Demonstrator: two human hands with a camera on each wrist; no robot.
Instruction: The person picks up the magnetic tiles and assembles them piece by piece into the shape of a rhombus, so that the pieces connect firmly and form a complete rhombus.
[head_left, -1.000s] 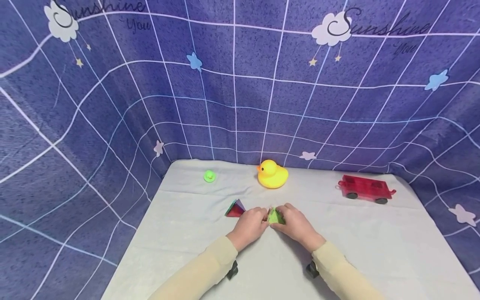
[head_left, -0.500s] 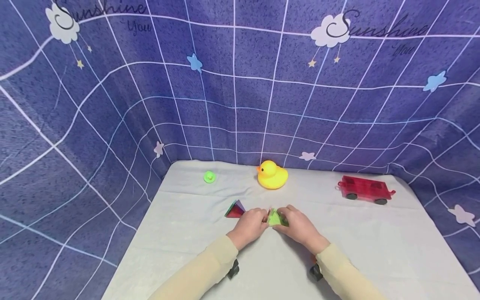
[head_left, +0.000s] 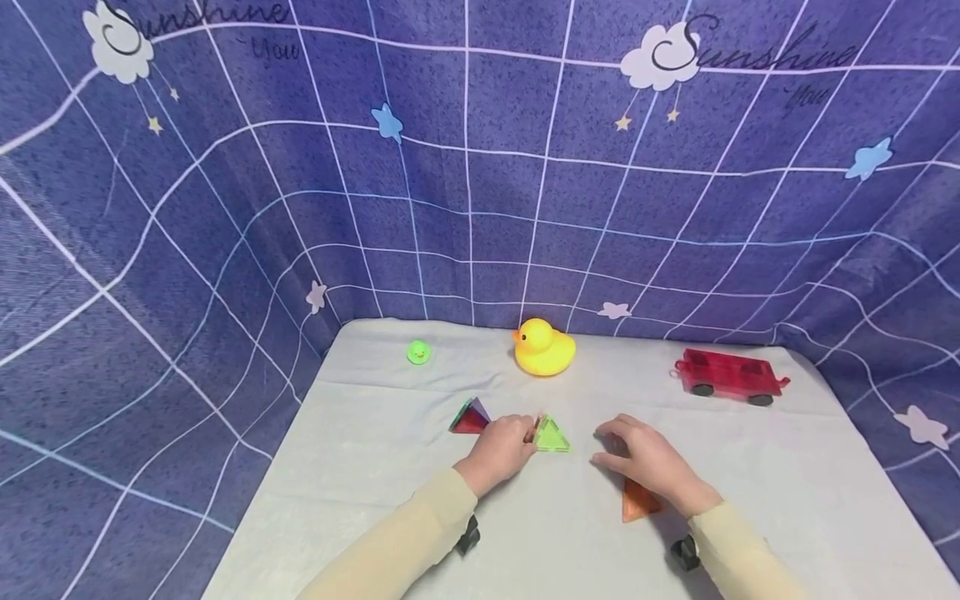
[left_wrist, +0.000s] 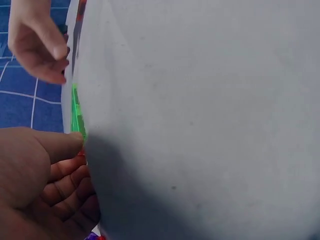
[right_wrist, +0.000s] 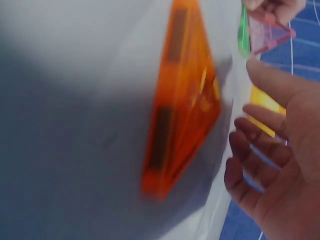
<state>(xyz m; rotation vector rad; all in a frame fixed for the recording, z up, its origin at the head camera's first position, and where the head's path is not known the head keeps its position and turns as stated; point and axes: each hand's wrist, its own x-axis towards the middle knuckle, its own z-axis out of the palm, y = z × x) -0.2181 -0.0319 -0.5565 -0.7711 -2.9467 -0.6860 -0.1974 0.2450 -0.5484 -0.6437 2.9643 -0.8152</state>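
My left hand (head_left: 497, 450) pinches a pink triangular magnetic tile (right_wrist: 270, 37), which stands up beside a green triangular magnetic tile (head_left: 552, 436). In the left wrist view the left thumb lies at the near end of the green tile (left_wrist: 76, 112), while most of the pink one is hidden. To the right, my right hand (head_left: 651, 458) is apart from these tiles, its fingers spread, loosely bent and holding nothing. An orange triangular magnetic tile (head_left: 638, 501) lies on the table under the right hand and wrist; it looms large in the right wrist view (right_wrist: 182, 105).
Just left of the left hand stands a small pyramid of coloured tiles (head_left: 470, 417). Along the back are a small green duck (head_left: 418, 352), a large yellow duck (head_left: 545, 348) and a red toy wagon base (head_left: 731, 377). A blue curtain (head_left: 480, 183) rises behind the white table (head_left: 375, 517).
My right hand has let go of the green tile and moved to the right, uncovering it. More of the orange tile now shows. The left hand has stayed in place.
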